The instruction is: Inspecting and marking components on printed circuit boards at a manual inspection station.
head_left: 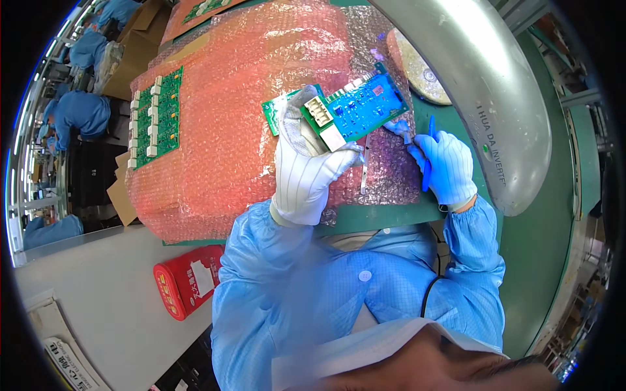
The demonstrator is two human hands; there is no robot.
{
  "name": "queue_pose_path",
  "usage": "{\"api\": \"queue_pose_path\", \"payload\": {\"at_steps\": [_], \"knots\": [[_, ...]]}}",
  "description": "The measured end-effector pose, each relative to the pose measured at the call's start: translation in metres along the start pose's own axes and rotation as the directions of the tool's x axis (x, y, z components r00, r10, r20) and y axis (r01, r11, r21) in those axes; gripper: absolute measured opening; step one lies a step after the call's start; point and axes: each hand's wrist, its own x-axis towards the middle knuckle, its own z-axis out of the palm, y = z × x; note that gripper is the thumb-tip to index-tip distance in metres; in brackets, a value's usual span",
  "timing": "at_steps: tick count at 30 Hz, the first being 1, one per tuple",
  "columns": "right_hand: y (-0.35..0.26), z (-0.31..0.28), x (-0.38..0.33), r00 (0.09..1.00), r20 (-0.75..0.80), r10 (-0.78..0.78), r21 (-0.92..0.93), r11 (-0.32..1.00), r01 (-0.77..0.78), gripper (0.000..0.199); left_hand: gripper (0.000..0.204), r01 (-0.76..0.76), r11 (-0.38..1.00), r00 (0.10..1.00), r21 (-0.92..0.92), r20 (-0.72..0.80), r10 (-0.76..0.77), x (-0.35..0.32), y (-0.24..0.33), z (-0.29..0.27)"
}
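Note:
My left hand, in a striped white glove, grips a circuit board by its near left end, between thumb and fingers. White connectors sit at that end, and blue light falls on the board's face. Below and right of it, my gloved right hand is closed around a slim blue stick-like tool; its exact kind is unclear. A crumpled bluish-lit scrap lies beside those fingers. Behind my left hand, part of a second green board shows. A narrow metal strip rests between my hands.
Pink bubble wrap covers much of the green bench, with a green board panel at its left. A large silver lamp housing arches over the right, near a round worn disc. A red tin stands lower left. Several co-workers sit far left.

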Motion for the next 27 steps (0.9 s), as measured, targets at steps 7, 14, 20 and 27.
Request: {"api": "queue_pose_path", "payload": {"at_steps": [7,14,20,27], "knots": [[-0.023,-0.017,0.014,0.997,-0.049,-0.063,-0.170,0.984,0.054,0.011,0.087,0.020,0.993,0.999,0.118,-0.052,-0.014,-0.005,0.012,-0.003],[-0.055,0.002,0.161,0.926,-0.354,-0.129,0.539,0.782,0.314,0.021,0.060,-0.042,0.957,0.997,-0.288,-0.070,0.023,-0.039,0.037,-0.026],[-0.051,0.023,0.335,0.896,-0.317,-0.311,-0.549,0.830,0.094,0.013,0.074,-0.088,0.939,0.994,-0.333,-0.088,0.062,-0.049,0.065,-0.093],[-0.038,0.073,0.479,0.997,0.020,-0.074,-0.750,0.658,0.064,0.024,0.082,-0.171,0.824,0.979,-0.540,-0.184,0.083,-0.034,0.061,-0.144]]}}
